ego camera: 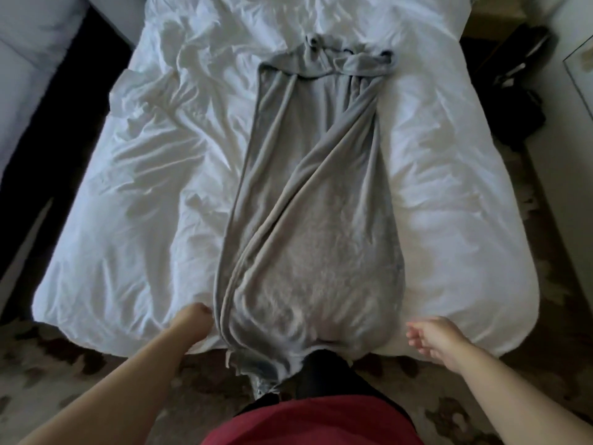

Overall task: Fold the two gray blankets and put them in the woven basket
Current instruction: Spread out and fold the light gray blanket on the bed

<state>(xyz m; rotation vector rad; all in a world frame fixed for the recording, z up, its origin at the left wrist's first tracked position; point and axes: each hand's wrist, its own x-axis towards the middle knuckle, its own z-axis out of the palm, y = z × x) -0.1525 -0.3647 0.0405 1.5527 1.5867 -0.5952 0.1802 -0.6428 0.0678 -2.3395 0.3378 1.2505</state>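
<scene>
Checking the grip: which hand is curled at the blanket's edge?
The left hand, curled against the left edge of the gray blanket; the right hand is spread, apart from it, over the white duvet.

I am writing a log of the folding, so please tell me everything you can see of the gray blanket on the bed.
The gray blanket looks like soft fleece. It lies lengthwise on the white bed, gathered into a long narrow strip with diagonal folds across it. Its far end is bunched; its near end hangs over the bed's foot. The left hand, curled, is at its near left edge; the right hand, open, is beside it.
</scene>
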